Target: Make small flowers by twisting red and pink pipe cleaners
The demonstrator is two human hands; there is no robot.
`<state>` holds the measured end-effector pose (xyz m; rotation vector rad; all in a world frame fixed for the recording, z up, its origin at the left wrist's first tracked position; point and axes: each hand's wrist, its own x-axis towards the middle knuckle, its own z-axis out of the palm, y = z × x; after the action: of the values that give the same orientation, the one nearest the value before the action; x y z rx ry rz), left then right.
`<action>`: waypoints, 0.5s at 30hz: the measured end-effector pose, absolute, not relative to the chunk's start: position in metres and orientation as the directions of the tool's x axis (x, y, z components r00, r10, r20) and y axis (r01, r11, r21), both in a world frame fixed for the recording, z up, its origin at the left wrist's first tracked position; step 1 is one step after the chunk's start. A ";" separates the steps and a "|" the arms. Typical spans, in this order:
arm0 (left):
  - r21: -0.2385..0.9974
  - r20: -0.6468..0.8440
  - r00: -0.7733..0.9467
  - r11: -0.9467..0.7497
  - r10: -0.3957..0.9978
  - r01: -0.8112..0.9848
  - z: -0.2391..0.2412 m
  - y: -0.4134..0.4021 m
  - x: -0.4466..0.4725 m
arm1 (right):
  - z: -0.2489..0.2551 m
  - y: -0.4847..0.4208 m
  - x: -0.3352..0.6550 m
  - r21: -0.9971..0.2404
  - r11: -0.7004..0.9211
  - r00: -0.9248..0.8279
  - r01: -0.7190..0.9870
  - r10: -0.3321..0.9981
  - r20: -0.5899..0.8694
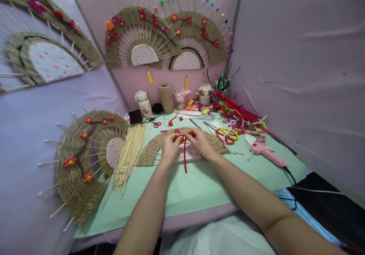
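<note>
Pinched between the fingertips of my left hand (170,147) and my right hand (198,142) is a red pipe cleaner (185,158). Its free end hangs straight down, and the part at my fingers is too small to make out. Both hands are closed and close together. Below and behind them lies a twine-wrapped fan (149,150) with a pale spotted centre, partly hidden by my hands. A dark pink flower (177,131) rests near the fan's upper edge, just beyond my left fingertips.
Left of the fan lies a bundle of thin sticks (129,152), beside a flower-decorated fan (71,179). To the right are yellow-and-red-handled scissors (228,134), a pink glue gun (266,153) with a cord, and piled pipe cleaners (238,108). A twine spool (166,99) and bottle (143,103) stand behind.
</note>
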<state>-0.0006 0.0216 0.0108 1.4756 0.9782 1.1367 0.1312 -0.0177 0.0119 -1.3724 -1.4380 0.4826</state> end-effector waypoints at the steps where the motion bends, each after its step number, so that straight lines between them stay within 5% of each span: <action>1: 0.984 0.166 0.242 -0.175 0.956 0.015 0.012 0.021 -0.001 | 0.012 -0.018 0.131 -0.823 0.272 0.190 0.498 0.892 0.410; 8: 0.992 0.043 0.259 -0.010 0.965 -0.128 0.018 0.014 0.001 | 0.015 -0.023 0.127 -0.750 0.321 0.193 0.578 0.840 0.508; 15: 0.991 0.118 0.161 -0.104 0.980 -0.088 0.020 0.010 0.003 | 0.018 -0.027 0.120 -0.783 0.369 0.234 0.501 0.813 0.533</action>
<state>0.0025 0.0103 0.0197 1.3047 0.9733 1.2013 0.1199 -0.0275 0.0180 -1.2803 -1.4187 0.3239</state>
